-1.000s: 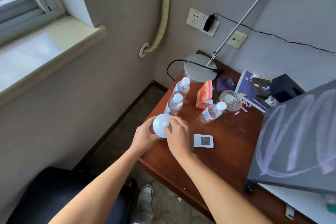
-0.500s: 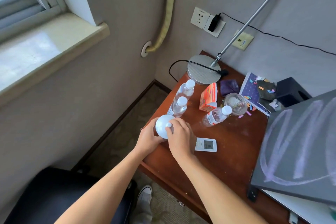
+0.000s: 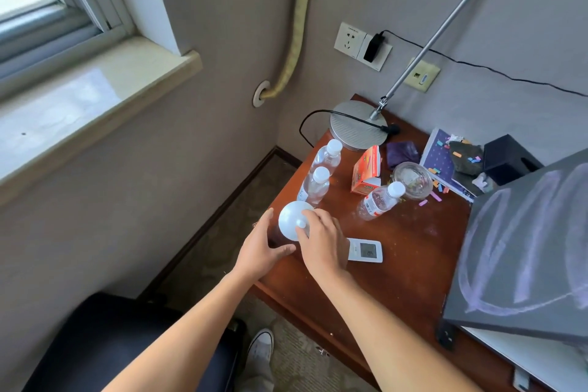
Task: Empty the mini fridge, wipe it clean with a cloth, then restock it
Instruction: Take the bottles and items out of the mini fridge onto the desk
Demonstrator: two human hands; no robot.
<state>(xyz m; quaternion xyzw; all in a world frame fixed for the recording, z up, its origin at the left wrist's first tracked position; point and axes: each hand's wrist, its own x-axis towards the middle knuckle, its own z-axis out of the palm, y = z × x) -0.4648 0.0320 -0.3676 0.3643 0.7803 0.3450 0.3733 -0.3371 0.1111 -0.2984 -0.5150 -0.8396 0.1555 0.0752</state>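
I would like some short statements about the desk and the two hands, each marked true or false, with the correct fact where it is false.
1. Three clear water bottles with white caps stand on the desk. True.
2. The left hand grips the white bottle. False: its fingers are spread, off the bottle.
3. The right hand is at the white bottle's cap. True.
4. The orange carton lies flat. False: it stands upright.
5. The small white display device lies beside the right hand. True.
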